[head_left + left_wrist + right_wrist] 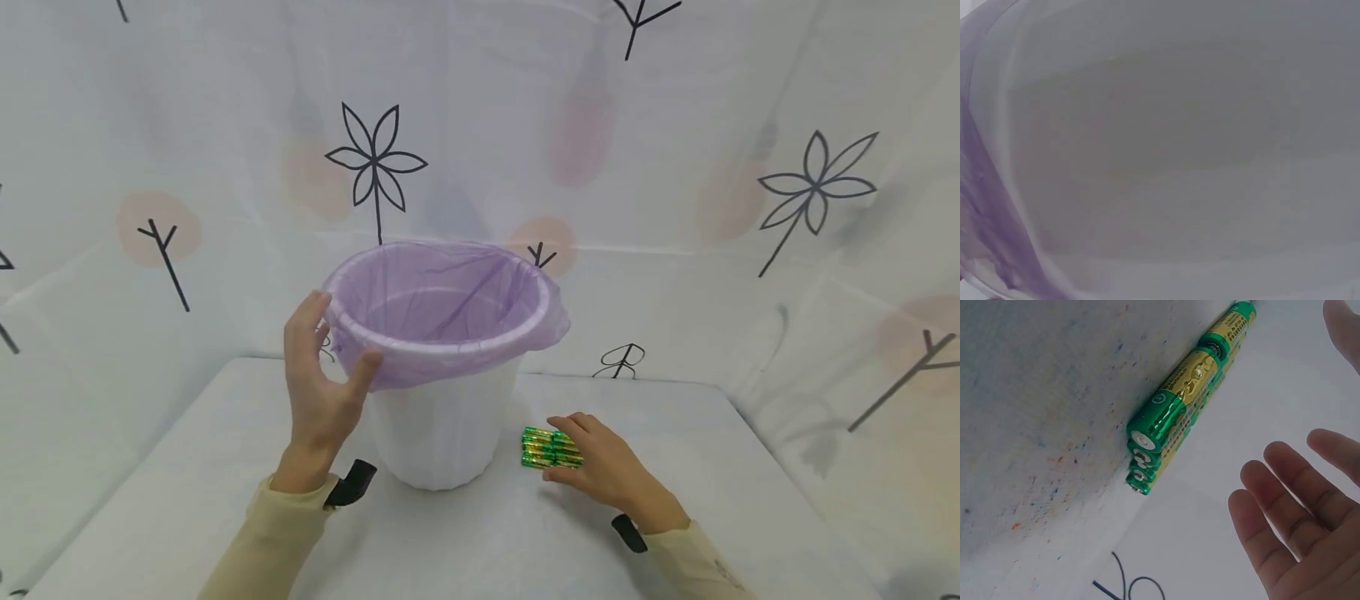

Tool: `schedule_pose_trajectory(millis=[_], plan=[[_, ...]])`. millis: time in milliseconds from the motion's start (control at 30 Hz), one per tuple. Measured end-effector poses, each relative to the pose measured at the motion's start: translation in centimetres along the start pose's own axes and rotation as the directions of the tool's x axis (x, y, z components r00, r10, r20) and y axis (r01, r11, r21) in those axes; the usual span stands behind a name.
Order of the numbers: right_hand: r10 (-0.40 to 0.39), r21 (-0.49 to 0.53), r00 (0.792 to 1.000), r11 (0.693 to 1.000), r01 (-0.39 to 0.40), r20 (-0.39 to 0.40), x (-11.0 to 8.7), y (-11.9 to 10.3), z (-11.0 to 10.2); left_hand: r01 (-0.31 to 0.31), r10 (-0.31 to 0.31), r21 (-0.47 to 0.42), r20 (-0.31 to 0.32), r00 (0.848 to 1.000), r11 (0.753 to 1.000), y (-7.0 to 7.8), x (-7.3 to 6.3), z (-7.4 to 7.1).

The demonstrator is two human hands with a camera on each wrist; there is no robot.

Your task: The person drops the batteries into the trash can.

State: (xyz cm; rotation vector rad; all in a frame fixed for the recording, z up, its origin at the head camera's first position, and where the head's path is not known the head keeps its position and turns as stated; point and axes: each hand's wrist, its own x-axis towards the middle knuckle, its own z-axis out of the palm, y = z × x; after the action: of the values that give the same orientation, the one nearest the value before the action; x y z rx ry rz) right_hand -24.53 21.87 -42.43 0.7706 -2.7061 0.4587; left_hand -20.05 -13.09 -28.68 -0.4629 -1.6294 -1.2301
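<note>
To the left of a white bin [450,433], a beige sleeve [273,533] is seen, with a black wrist device [352,483] at its cuff. The left hand [322,408] is raised at the bin's left side, and the rim is held there between bent fingers at the left edge and the thumb at the front. The bin is stood upright on a white tabletop [420,550]; it is lined with a thin purple bag [442,365], whose edge is folded outward over the rim and draped down the outside. In the left wrist view, most of the picture is filled by the bin's pale wall. To the right of the bin's base, apart from it, a cluster of green and gold batteries [542,450] is laid on the tabletop, arranged side by side in two rows, end to end. Just right of the batteries, the right hand [600,462] is held with loosely curved, parted fingers; nothing is grasped by it. Farther right of the bin, a second sleeve [693,562] is seen. Behind the bin, a pale cloth [480,108] is hung, patterned with line-drawn flowers, twigs and peach spots.
</note>
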Motion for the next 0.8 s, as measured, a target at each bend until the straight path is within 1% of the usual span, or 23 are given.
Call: schedule_pose_trajectory(millis=[67,200,300,367,500,633,733,800], plan=[[0.022,0.019,1.0,1.0,-0.022,0.02,0.0,0.1,0.0,0.005,-0.005,0.013,0.011,1.0,1.0,-0.9,-0.1,0.2],[0.069,0.05,0.995,0.996,-0.073,0.077,0.0,0.4,0.1,0.036,-0.036,-0.001,0.024,0.999,0.999,-2.7,-0.4,0.4],[0.074,0.079,0.991,0.993,-0.084,0.115,0.0,0.7,0.1,0.059,-0.057,-0.04,0.035,0.998,0.997,-3.3,-0.6,0.4],[0.068,0.088,0.989,0.993,-0.08,0.128,-0.1,0.8,0.2,0.069,-0.066,-0.05,0.045,0.997,0.996,-3.4,-0.8,0.3],[0.051,0.066,0.989,0.996,-0.061,0.138,-0.1,1.2,0.5,0.078,-0.075,-0.05,0.057,0.995,0.996,-3.4,-0.9,0.1],[0.061,0.053,0.986,0.996,-0.07,0.157,-0.1,1.5,0.6,0.09,-0.086,-0.055,0.062,0.994,0.994,-3.3,-0.9,0.1],[0.085,0.048,0.979,0.994,-0.096,0.185,-0.1,1.6,0.6,0.098,-0.094,-0.066,0.066,0.993,0.993,-2.8,-0.8,0.1],[0.1,0.043,0.974,0.993,-0.111,0.205,-0.2,1.6,0.7,0.099,-0.094,-0.077,0.07,0.993,0.992,-2.0,-0.8,0.2]])
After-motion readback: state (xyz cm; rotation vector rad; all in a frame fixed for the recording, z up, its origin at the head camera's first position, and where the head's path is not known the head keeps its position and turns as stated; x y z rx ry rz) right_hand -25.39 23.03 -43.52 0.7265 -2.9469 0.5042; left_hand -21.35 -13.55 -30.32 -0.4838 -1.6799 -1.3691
